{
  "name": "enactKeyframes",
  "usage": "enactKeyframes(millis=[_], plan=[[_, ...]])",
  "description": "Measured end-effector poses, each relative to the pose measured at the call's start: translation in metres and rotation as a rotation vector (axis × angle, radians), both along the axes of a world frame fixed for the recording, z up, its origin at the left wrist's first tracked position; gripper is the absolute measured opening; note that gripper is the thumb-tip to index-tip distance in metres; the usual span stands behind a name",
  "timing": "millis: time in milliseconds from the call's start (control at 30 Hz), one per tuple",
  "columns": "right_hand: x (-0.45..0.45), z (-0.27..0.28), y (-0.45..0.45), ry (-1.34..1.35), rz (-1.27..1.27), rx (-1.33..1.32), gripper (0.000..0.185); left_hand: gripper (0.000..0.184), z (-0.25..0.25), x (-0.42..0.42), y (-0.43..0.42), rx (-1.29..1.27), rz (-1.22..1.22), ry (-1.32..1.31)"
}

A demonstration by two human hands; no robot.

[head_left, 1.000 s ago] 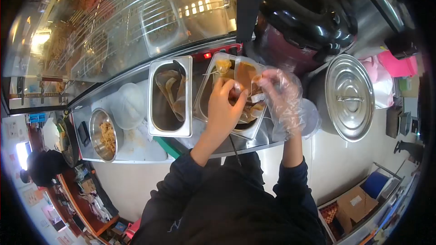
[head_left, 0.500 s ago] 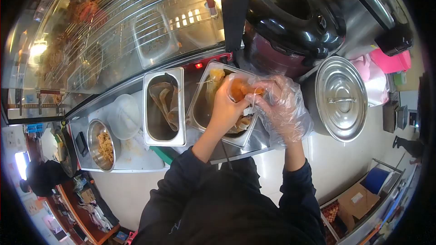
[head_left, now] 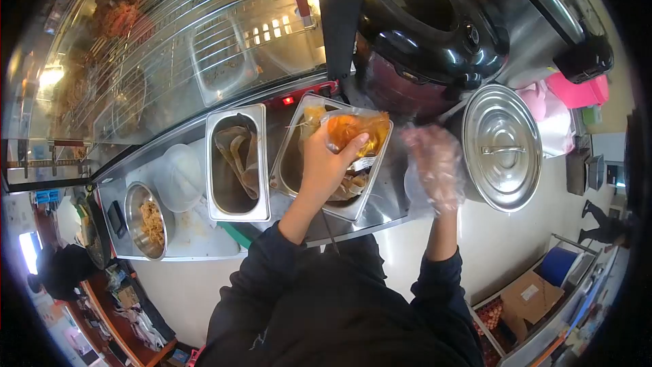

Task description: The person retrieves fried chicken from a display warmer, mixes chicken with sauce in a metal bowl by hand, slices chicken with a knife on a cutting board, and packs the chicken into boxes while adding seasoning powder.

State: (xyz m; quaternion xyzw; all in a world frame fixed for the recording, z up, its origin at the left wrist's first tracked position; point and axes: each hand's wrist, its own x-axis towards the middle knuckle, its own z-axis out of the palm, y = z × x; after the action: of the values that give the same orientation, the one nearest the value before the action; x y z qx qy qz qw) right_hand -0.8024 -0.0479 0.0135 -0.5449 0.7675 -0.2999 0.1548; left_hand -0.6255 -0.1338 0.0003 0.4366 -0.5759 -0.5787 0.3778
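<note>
My left hand (head_left: 329,166) is bare and closed around a small clear plastic bag of orange sauce (head_left: 360,132). It holds the bag over a steel food pan (head_left: 367,197) that has other bagged items inside. My right hand (head_left: 435,166) wears a loose clear plastic glove. It is apart from the bag, to its right, with fingers loosely extended and nothing visible in them, though slightly blurred. Left of my left hand sits a second steel pan (head_left: 212,163) with a brownish plastic bag or liner (head_left: 238,146) in it.
A black-lidded cooker (head_left: 435,34) stands behind my hands. To the right is a large pot with a steel lid (head_left: 504,170). A glass display case (head_left: 190,41) rises at the back left. A steel bowl of shredded food (head_left: 151,224) sits at far left, beside a translucent lid or bowl (head_left: 178,178).
My right hand has let go of the sauce bag and moved right and slightly down. My left hand keeps the bag, which now shows more fully. The whole view has shifted slightly.
</note>
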Motion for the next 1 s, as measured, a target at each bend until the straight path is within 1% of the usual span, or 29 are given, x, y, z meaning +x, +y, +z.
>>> enactKeyframes(millis=[33,67,100,167,200,267,300,333,400,433,467,533,600,633,733,767,833,867,900,967,1000], plan=[[-0.002,-0.025,0.007,0.117,0.052,0.005,0.03,0.024,-0.001,0.001,0.0,-0.015,0.001,-0.016],[0.0,-0.028,0.008,0.237,0.105,0.008,0.036,0.024,0.0,0.0,-0.001,-0.032,0.003,-0.028],[0.001,-0.028,0.01,0.318,0.113,0.12,0.047,0.022,0.002,-0.002,0.0,-0.023,0.019,-0.003],[-0.001,-0.026,0.004,0.216,0.094,0.045,0.044,0.017,0.009,-0.004,0.002,-0.004,0.05,0.041],[-0.001,-0.026,0.004,0.161,0.084,0.011,0.043,0.017,0.009,-0.003,0.002,-0.039,0.06,0.014],[0.004,-0.018,0.008,0.182,0.028,-0.047,0.041,0.016,0.01,0.0,-0.001,-0.117,0.076,-0.034],[0.006,-0.012,0.01,0.196,0.0,-0.081,0.04,0.015,0.01,0.001,-0.002,-0.113,0.092,0.009],[0.007,-0.005,0.013,0.142,-0.005,-0.066,0.038,0.014,0.013,0.002,-0.001,-0.161,0.125,0.032],[0.01,0.004,0.019,0.03,-0.005,-0.032,0.036,0.014,0.036,0.002,0.0,-0.252,0.197,0.075],[0.014,0.002,0.024,0.019,-0.005,-0.097,0.032,0.013,0.053,0.004,0.002,-0.258,0.226,0.064],[0.016,0.003,0.029,0.006,-0.009,-0.088,0.032,0.013,0.067,0.008,-0.001,-0.256,0.181,0.088],[0.019,0.008,0.032,-0.02,-0.01,-0.08,0.031,0.011,0.091,0.016,-0.002,-0.289,0.203,0.078],[0.018,0.005,0.034,-0.057,-0.018,-0.135,0.031,0.012,0.108,0.022,-0.002,-0.381,0.229,0.211],[0.018,0.003,0.035,-0.078,-0.021,-0.16,0.03,0.014,0.118,0.024,0.0,-0.374,0.26,0.268],[0.015,-0.001,0.035,0.012,-0.009,-0.155,0.027,0.016,0.131,0.044,0.002,-0.534,0.339,0.283],[0.016,0.001,0.035,-0.001,-0.025,-0.17,0.02,0.016,0.14,0.053,0.006,-0.533,0.36,0.289],[0.015,-0.011,0.039,-0.137,-0.089,-0.202,0.019,0.015,0.153,0.079,0.014,-0.691,0.447,0.223],[0.018,-0.014,0.041,-0.202,-0.123,-0.218,0.02,0.017,0.151,0.1,0.018,-0.745,0.575,0.189],[0.024,-0.004,0.045,-0.098,-0.218,-0.124,0.018,0.02,0.155,0.121,0.025,-0.787,0.593,0.089],[0.034,0.006,0.061,-0.082,-0.135,-0.089,0.019,0.023,0.168,0.159,0.046,-0.86,0.671,-0.079],[0.04,0.012,0.069,-0.072,-0.098,-0.078,0.02,0.026,0.175,0.168,0.051,-0.885,0.773,-0.105]])
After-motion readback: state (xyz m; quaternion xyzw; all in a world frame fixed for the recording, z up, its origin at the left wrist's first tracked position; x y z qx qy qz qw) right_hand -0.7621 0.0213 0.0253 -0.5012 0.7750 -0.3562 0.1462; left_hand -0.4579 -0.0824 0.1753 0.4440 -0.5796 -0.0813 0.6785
